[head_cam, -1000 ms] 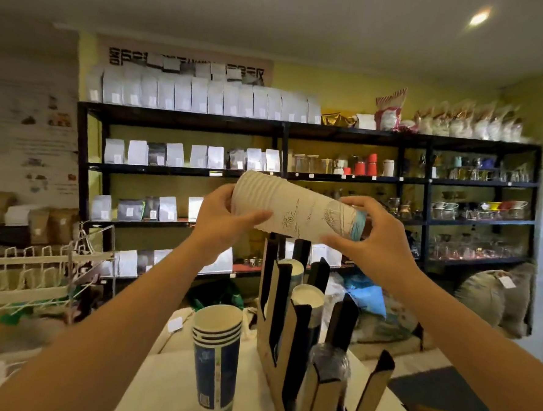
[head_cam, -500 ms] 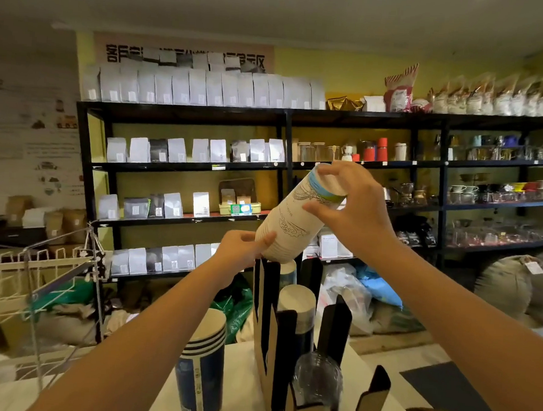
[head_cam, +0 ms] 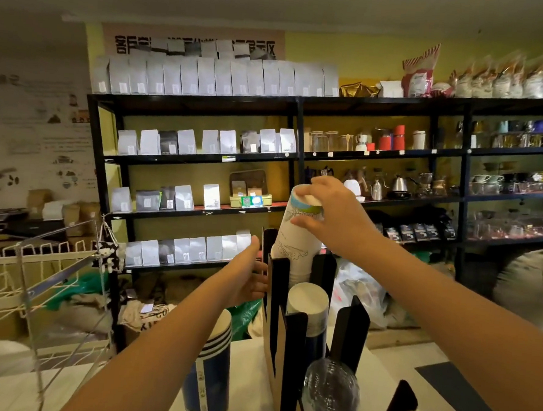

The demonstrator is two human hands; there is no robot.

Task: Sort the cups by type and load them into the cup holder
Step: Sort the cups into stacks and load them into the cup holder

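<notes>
A stack of white printed paper cups (head_cam: 295, 238) stands base-up in the far slot of the black and brown cardboard cup holder (head_cam: 277, 329). My right hand (head_cam: 330, 217) grips its upper end. My left hand (head_cam: 248, 275) rests with spread fingers against the holder's left wall, apart from the white stack. The middle slot holds a stack of blue cups with a white base (head_cam: 310, 306). Clear plastic cups (head_cam: 330, 391) fill the nearest slot. A loose stack of blue paper cups (head_cam: 211, 370) stands on the white table (head_cam: 246, 381) left of the holder, partly behind my left forearm.
A white wire rack (head_cam: 33, 286) stands at the left edge of the table. Behind the table runs a tall black shelving unit (head_cam: 295, 162) with coffee bags, jars and kettles. Sacks and bags lie on the floor below it.
The white cup stack went from lying level in both hands to upright, then down into the far slot. My left hand let go of it and moved to the holder's side.
</notes>
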